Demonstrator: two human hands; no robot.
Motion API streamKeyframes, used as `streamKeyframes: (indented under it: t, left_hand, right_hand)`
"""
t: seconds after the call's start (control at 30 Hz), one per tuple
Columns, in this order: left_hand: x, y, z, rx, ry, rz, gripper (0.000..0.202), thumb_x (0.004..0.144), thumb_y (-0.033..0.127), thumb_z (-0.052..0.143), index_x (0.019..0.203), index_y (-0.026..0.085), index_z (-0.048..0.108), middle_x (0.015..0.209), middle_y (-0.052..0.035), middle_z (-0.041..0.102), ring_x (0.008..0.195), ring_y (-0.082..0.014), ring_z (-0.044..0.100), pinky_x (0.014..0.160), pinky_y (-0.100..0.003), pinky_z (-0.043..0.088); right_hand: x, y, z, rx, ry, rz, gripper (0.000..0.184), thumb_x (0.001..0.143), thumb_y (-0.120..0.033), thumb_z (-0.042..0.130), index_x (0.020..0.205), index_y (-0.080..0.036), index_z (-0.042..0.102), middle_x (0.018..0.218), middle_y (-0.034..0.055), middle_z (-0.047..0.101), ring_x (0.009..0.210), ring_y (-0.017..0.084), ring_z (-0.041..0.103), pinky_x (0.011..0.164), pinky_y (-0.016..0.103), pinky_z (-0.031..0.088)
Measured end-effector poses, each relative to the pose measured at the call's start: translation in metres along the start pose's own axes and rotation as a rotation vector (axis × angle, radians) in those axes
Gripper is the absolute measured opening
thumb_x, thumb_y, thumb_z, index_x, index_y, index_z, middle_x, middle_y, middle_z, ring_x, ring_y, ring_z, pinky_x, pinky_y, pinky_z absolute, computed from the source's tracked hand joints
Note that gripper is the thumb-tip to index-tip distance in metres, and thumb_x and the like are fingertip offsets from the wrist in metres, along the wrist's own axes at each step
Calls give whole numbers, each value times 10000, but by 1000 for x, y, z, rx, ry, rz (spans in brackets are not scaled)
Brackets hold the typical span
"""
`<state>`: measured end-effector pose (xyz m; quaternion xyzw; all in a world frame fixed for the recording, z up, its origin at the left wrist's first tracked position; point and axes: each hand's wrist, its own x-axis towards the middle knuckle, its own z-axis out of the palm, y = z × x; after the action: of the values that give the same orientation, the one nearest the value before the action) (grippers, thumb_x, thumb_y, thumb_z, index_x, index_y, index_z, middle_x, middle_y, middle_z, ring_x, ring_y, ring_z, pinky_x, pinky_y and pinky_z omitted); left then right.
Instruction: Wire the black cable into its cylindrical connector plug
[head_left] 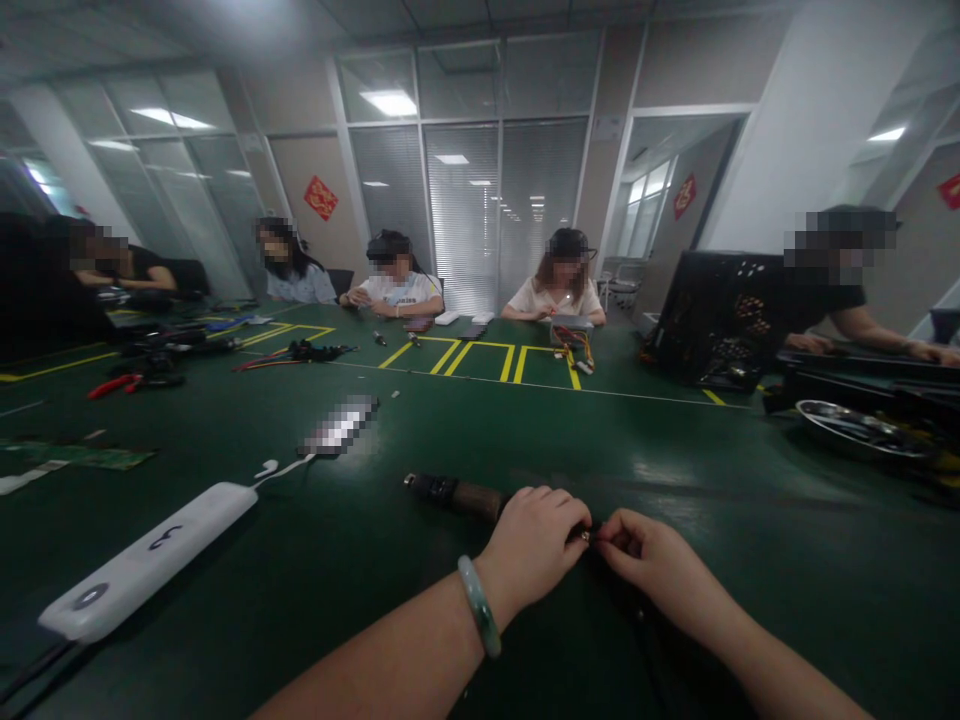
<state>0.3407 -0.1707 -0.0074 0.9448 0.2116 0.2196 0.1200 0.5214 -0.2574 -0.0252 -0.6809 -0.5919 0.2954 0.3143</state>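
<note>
My left hand [534, 545], with a pale green bangle [480, 605] on its wrist, is curled closed over one end of a dark cylindrical object [456, 493] lying on the green table [465, 420]. My right hand [651, 560] meets it fingertip to fingertip, pinching a tiny part I cannot make out between the two hands. Both hands rest low over the table's near edge.
A long white device [146, 560] with a thin white cable lies at the near left. A metal bowl [851, 428] and black computer case [720, 315] stand at right. Several other people sit round the far and side edges. Red-handled tools [120, 383] and cables lie at left.
</note>
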Motion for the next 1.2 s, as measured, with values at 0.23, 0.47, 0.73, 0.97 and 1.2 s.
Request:
streamKeyframes:
  t: [0.23, 0.47, 0.73, 0.97, 1.2]
  left_hand:
    - [2, -1, 5, 22, 1, -2, 50, 854, 234, 624, 883, 205, 597, 926, 13, 611, 907, -168, 539, 810, -318, 386]
    - [4, -5, 11, 9, 37, -9, 51, 841, 219, 635, 880, 213, 602, 914, 21, 614, 897, -171, 533, 794, -323, 378]
    - [4, -4, 10, -30, 53, -17, 52, 848, 195, 610, 879, 238, 615, 933, 37, 633, 893, -169, 540, 774, -326, 363]
    - [4, -2, 8, -49, 55, -42, 105, 831, 213, 613, 931, 239, 595, 933, 40, 630, 897, -169, 543, 794, -330, 366]
    - [3, -1, 7, -29, 48, -59, 110, 814, 251, 629, 903, 207, 581, 984, 6, 613, 941, -184, 540, 855, -339, 385]
  right_hand:
    - [3, -1, -2, -15, 18, -16, 94, 836, -270, 559, 824, -192, 611, 739, -7, 654, 673, 148, 604, 590, 217, 434]
    - [9, 6, -1, -16, 16, -33, 116, 844, -289, 552, 855, -194, 619, 774, 0, 669, 706, 161, 624, 622, 231, 447]
    - [5, 2, 0, 5, 28, 4, 142, 853, -321, 552, 856, -199, 624, 783, 6, 669, 722, 172, 627, 631, 242, 454]
    - [5, 3, 1, 15, 25, 10, 123, 845, -309, 562, 843, -198, 615, 756, -2, 659, 698, 163, 615, 605, 227, 444]
    - [2, -2, -1, 42, 21, 11, 105, 839, -293, 571, 832, -195, 609, 765, -5, 662, 711, 160, 621, 620, 221, 449]
